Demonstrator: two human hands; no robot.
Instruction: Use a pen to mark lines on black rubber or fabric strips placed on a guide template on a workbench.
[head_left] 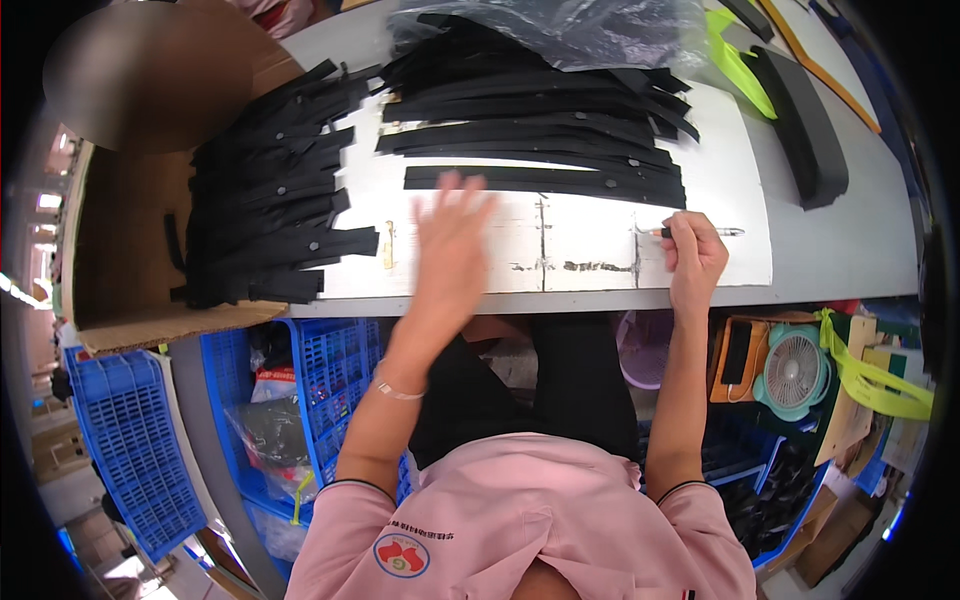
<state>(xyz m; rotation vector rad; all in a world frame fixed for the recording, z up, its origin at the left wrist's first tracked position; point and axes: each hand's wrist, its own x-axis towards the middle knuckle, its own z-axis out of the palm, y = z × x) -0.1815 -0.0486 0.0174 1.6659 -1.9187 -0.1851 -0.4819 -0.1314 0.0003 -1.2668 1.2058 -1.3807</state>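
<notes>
A pen (733,231) lies across my right hand (695,252), whose fingers are closed around it above the right part of a white board (590,218). Dark ruled lines and smudged marks run over that board. My left hand (452,250) is smeared by motion, its fingers spread, with the fingertips over the left part of a single black strap (560,182). Whether they press on the strap I cannot tell. Beyond it lie several more black straps (520,108) in a loose layer, some with small round pale spots.
Left of the board, a heap of black straps (265,190) spills over an open cardboard box (130,240). Clear plastic sheeting (560,35) covers the far side. A long black block (800,130) and yellow-green strips (738,65) lie right. Blue crates (340,390) and a small fan (795,370) sit below table level.
</notes>
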